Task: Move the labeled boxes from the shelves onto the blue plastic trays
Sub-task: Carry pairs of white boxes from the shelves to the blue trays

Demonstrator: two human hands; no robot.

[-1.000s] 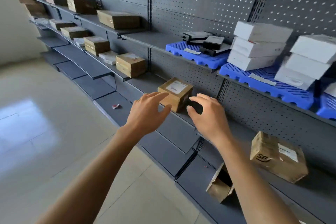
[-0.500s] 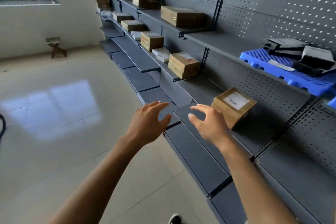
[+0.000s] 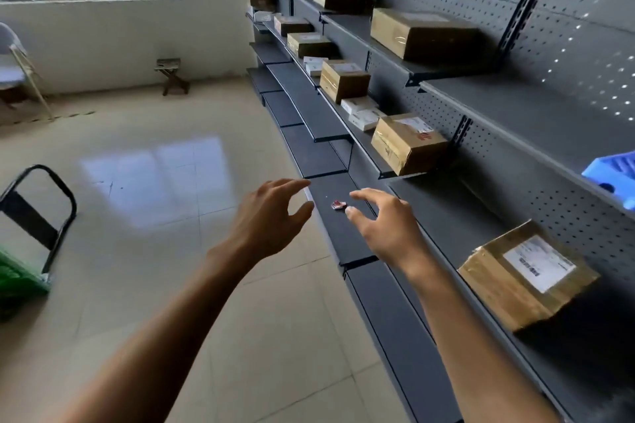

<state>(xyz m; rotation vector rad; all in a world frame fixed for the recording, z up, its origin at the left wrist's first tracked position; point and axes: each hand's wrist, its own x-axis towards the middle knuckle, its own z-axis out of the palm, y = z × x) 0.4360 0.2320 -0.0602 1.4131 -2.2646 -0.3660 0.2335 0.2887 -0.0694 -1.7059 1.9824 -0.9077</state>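
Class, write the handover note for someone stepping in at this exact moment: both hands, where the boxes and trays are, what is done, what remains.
Left hand: open, holding nothing, raised above the floor beside the shelving.
Right hand: open, holding nothing, over the low shelf, near a small red item.
Nearest labeled box: lies on the shelf to the right, untouched.
Taped box: on the middle shelf ahead; more brown boxes line the shelves beyond.
Blue tray: only a corner shows at the right edge, upper shelf.
Done: nothing that this view can confirm.
Left: carry the boxes to the trays.
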